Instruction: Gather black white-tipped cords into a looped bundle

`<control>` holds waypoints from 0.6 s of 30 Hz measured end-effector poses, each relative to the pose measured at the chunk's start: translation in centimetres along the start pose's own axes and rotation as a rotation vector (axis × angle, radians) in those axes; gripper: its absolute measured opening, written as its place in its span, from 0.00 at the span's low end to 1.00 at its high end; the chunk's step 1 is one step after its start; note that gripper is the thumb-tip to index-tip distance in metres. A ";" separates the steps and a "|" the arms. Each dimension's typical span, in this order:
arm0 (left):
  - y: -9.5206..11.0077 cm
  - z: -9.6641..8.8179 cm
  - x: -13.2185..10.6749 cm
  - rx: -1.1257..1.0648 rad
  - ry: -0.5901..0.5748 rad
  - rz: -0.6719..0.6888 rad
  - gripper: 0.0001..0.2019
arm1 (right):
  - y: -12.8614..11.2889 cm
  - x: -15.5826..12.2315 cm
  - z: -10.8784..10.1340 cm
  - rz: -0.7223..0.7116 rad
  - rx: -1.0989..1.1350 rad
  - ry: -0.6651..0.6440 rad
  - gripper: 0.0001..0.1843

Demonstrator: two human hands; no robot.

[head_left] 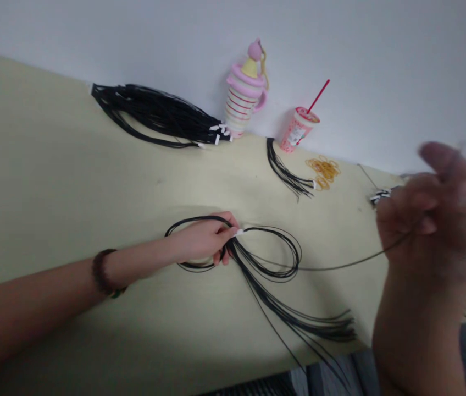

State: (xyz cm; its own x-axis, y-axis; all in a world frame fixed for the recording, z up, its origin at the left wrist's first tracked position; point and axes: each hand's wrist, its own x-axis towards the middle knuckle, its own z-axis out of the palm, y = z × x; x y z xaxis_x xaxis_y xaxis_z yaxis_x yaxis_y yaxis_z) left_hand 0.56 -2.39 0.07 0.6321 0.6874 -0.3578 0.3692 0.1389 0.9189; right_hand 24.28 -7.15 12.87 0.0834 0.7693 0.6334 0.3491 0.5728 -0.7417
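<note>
My left hand [206,239] reaches across the pale yellow table [51,176] and pinches a looped bundle of thin black cords [274,258] at their white end tags. The cords loop left and right of the pinch and trail toward the table's front edge. My right hand [434,220], blurred and raised close to the camera, is closed on a single black cord [340,267] that runs back to the bundle.
A large pile of black cords [154,115] lies at the back by the wall. A pink striped bottle [243,93], a cup with a red straw [299,126], a small cord bundle [288,173] and yellow rubber bands [323,169] stand nearby.
</note>
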 end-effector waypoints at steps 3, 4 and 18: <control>-0.2 0.0 0.1 0.009 0.004 0.005 0.12 | 1.0 -0.8 3.0 0.054 0.118 0.011 0.18; -0.2 0.0 0.2 0.012 0.006 0.006 0.13 | 1.5 -1.2 3.9 0.081 0.127 -0.014 0.13; 0.5 0.1 -0.1 -0.010 -0.009 -0.014 0.09 | 8.3 -5.9 8.6 0.192 -0.143 -0.353 0.07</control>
State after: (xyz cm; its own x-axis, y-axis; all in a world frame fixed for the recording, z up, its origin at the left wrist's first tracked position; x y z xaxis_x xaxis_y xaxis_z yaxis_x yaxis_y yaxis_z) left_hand 0.76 -2.46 0.50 0.6329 0.6789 -0.3723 0.3712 0.1560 0.9154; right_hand 18.69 -4.51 1.14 -0.1567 0.9222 0.3535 0.4860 0.3836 -0.7853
